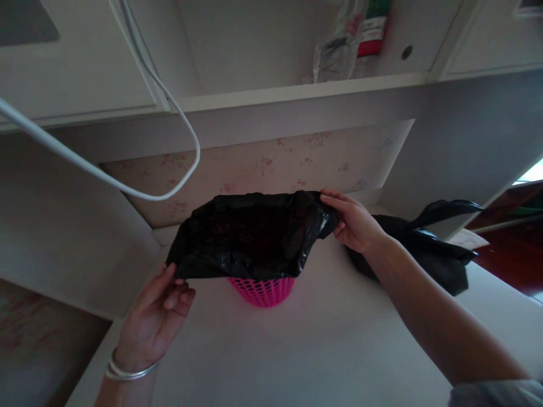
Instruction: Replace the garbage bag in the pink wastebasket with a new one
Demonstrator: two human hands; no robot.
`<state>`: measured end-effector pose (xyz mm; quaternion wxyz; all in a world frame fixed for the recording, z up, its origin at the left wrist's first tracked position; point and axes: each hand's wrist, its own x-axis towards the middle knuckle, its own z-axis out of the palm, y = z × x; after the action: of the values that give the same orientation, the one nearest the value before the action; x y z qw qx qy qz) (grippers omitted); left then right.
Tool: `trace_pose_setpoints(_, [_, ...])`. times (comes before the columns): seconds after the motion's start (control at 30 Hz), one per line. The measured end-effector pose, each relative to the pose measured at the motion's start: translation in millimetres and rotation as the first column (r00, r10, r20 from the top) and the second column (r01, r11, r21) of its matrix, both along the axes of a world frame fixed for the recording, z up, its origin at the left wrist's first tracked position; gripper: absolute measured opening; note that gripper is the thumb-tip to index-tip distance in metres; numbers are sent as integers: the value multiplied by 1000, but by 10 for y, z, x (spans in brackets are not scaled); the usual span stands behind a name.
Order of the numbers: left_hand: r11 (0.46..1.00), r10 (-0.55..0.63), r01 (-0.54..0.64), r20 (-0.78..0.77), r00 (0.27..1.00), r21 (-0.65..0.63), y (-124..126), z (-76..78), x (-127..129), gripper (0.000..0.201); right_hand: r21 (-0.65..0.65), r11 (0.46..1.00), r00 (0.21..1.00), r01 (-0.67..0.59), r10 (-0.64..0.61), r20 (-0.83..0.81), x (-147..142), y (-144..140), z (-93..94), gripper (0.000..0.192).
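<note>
A black plastic bag (250, 263) is stretched wide over the top of a pink basket (267, 293) with round holes. Only the lower part of the basket shows beneath the bag's edge. At the bag's near left corner, my left hand (155, 311) pinches the rim between thumb and fingers; a silver bangle sits on that wrist. My right hand (352, 220) grips the rim at the far right corner. Between the hands the bag's mouth faces up, and its inside is dark.
Another black plastic bag (428, 257) lies crumpled on the white tabletop (271, 356) at right, behind my right forearm. A white cable (186, 121) hangs at upper left. Above the back wall, a shelf (254, 102) holds a clear plastic package (337, 56) and a green-and-red container (373, 28).
</note>
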<state>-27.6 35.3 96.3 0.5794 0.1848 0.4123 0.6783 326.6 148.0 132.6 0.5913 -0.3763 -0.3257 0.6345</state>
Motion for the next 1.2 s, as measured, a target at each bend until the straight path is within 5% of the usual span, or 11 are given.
trace_pose_setpoints(0.53, [998,-30,32,38,999,-52,-173,77,102,23,53,990,989,-131,127,74,55,-264,-144,41])
trace_pose_setpoints(0.73, [995,14,2,156,988,-101,-135,213,97,15,100,988,990,-114,121,-72,95,-288,-85,17])
trace_pose_setpoints(0.83, [999,51,-52,109,993,7,-108,239,54,14,223,965,989,-136,145,-24,109,-214,-45,37])
trace_pose_setpoints(0.9, [996,26,-26,-2,1000,80,-121,213,34,9,315,922,971,-223,181,159,95,-163,-22,54])
trace_pose_setpoints(0.97, [993,-14,27,-110,994,118,-151,173,54,11,373,857,892,-355,192,409,41,-141,10,69])
trace_pose_setpoints(1.03, [990,-27,53,-189,982,132,-173,152,134,25,408,758,733,-510,135,667,-68,-170,71,90])
trace_pose_setpoints(1.1, [987,-27,69,-275,961,144,-170,175,260,31,419,627,523,-657,-21,852,-236,-246,173,109])
trace_pose_setpoints(1.2, [969,-80,170,-428,900,177,-118,279,458,30,404,449,271,-797,-332,903,-566,-377,362,113])
